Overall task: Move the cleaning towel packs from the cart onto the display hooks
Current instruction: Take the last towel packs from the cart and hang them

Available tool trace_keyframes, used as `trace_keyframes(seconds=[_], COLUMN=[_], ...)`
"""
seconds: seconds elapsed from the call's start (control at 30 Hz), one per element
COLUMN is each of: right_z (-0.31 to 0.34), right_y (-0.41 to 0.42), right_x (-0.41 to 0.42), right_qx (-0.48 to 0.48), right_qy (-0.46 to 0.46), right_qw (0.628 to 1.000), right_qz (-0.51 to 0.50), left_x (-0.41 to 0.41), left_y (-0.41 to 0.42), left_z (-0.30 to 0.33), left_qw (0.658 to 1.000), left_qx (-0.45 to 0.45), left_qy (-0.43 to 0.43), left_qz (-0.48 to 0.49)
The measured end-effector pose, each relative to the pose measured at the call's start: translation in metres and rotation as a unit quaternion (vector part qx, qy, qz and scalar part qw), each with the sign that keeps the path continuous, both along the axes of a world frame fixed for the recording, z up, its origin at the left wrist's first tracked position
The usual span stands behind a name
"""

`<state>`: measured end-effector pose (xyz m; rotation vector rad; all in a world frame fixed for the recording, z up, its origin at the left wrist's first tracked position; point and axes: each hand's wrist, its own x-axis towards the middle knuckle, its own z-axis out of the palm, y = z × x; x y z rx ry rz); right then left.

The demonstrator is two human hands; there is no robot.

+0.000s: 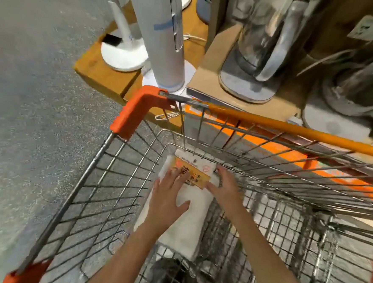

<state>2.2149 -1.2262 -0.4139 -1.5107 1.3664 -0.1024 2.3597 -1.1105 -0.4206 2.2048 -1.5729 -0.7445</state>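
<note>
White towel pack (pixel 187 216) with yellow label lay in wire cart (pixel 78 193), left hand (pixel 169 193) flat on it, fingers straight, right hand (pixel 225 187) gripping its edge.

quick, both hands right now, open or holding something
Left hand: open, fingers spread flat on the towel pack in the cart.
Right hand: on the pack's right edge; grip cannot be told.

Towel pack (pixel 187 209) inside cart (pixel 107 160) at lower centre, both hands on it, tower fan (pixel 160 39) behind cart, upper centre
</note>
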Motion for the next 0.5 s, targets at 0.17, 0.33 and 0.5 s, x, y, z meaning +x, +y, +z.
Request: trace_keyframes(seconds=[0.17,0.33,0.5], right_z=[-0.031,-0.040,-0.039], right_y=[0.002,0.007,0.009], right_x=[0.011,0.012,0.017], right_qx=[-0.016,-0.018,-0.004], right_qy=[0.013,0.001,-0.009], right_qw=[0.998,0.997,0.997], right_qz=[-0.052,-0.074,-0.076], left_x=[-0.004,-0.002,0.003], left_y=[0.004,0.009,0.012], left_z=[-0.025,-0.038,-0.045], left_qw=[1.000,0.999,0.998], left_qx=[-0.021,-0.037,-0.059], left_qy=[0.001,0.008,-0.004], left_qz=[0.019,0.025,0.013])
